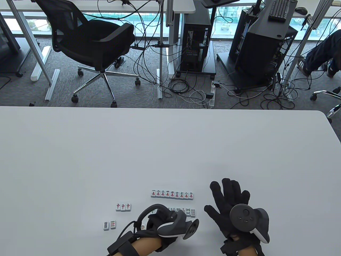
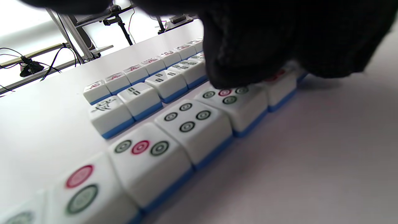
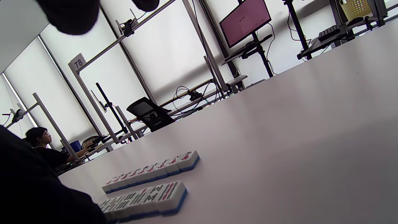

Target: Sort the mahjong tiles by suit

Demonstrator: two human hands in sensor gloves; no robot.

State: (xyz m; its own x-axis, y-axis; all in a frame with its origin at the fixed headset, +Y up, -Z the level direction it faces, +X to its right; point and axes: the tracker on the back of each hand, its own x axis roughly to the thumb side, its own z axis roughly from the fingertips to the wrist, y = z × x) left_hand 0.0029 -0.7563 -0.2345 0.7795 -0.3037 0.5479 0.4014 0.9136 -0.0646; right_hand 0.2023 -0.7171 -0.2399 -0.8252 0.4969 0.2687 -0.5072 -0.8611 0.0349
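Note:
Three rows of white, blue-backed mahjong tiles lie near the front edge. The character row [image 1: 172, 194] is farthest, the bamboo row [image 1: 189, 212] is behind my left hand [image 1: 159, 217], and the dot row [image 2: 186, 121] runs under it. In the left wrist view my left fingers [image 2: 248, 56] curl over the far end of the dot row and pinch a dot tile [image 2: 281, 84] there. My right hand [image 1: 229, 202] lies flat on the table to the right of the rows, fingers spread and holding nothing. The right wrist view shows the character row [image 3: 152, 171] and bamboo row [image 3: 149, 196].
Three red dragon tiles [image 1: 123, 206] and two separate dot tiles [image 1: 109, 224] lie left of my left hand. The white table [image 1: 170, 149] stretches far back. Beyond its far edge stand an office chair [image 1: 96, 45] and computer racks.

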